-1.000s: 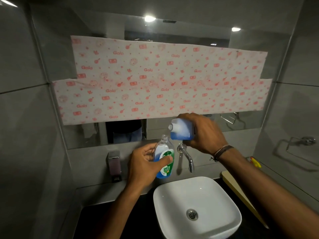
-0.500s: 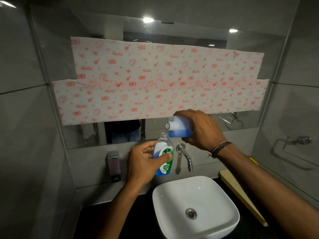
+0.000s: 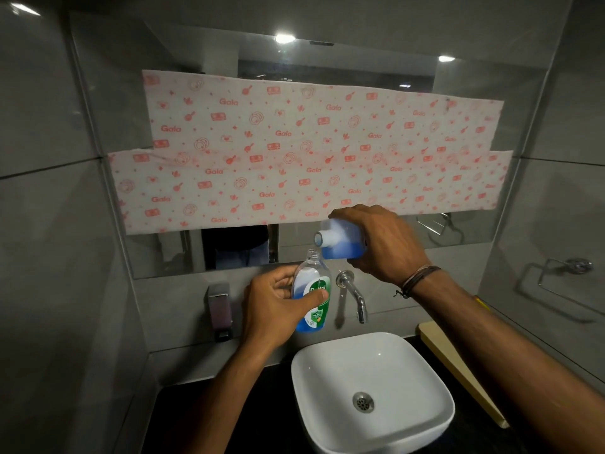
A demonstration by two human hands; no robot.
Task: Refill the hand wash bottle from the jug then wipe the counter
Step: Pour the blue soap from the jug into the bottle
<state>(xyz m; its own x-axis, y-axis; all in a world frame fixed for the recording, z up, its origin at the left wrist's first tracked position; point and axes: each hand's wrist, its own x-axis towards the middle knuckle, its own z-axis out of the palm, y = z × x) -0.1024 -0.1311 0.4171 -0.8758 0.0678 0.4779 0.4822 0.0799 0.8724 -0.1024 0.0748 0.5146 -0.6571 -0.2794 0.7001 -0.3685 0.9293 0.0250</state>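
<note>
My left hand (image 3: 276,308) grips a clear hand wash bottle (image 3: 312,290) with a green label, upright above the basin's back edge. Its cap is off and blue liquid fills its lower half. My right hand (image 3: 381,244) holds a translucent jug (image 3: 340,242) of blue liquid tipped on its side, spout pointing left. The spout sits just above and slightly right of the bottle's open neck. I cannot tell whether liquid is flowing.
A white square basin (image 3: 373,388) sits on a black counter (image 3: 203,417) below my hands. A chrome wall tap (image 3: 353,294) is right of the bottle. A wall soap dispenser (image 3: 220,311) hangs at left. A pale board (image 3: 458,371) lies at right. Patterned cloth (image 3: 307,152) covers the mirror.
The jug has stayed tipped over the bottle's neck. Both hands hold about the same places, with the jug spout shifted slightly left toward the bottle mouth.
</note>
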